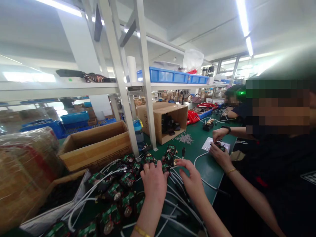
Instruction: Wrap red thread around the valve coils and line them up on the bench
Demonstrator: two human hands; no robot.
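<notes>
My left hand (154,181) reaches over the pile with bent fingers, back of the hand up. Its thumb and forefinger close on a black assembly with a green circuit board (165,168); the hand hides much of it. To the right, my right hand (191,179) has thumb and fingers apart, fingertips close to a small tan part (175,162) beside the same assembly. Whether they touch it is unclear. Several similar circuit board assemblies (127,178) with white cables (91,187) lie around and left of my hands. A black plug (183,152) stands just beyond.
A tipped cardboard box (150,115) holds black parts, with small grey pieces (184,138) spilled before it. Shelf posts (145,72) rise from the green bench (207,166). Left are an open carton (96,144) and a wrapped bundle (27,161). A co-worker's hands (219,151) work at right.
</notes>
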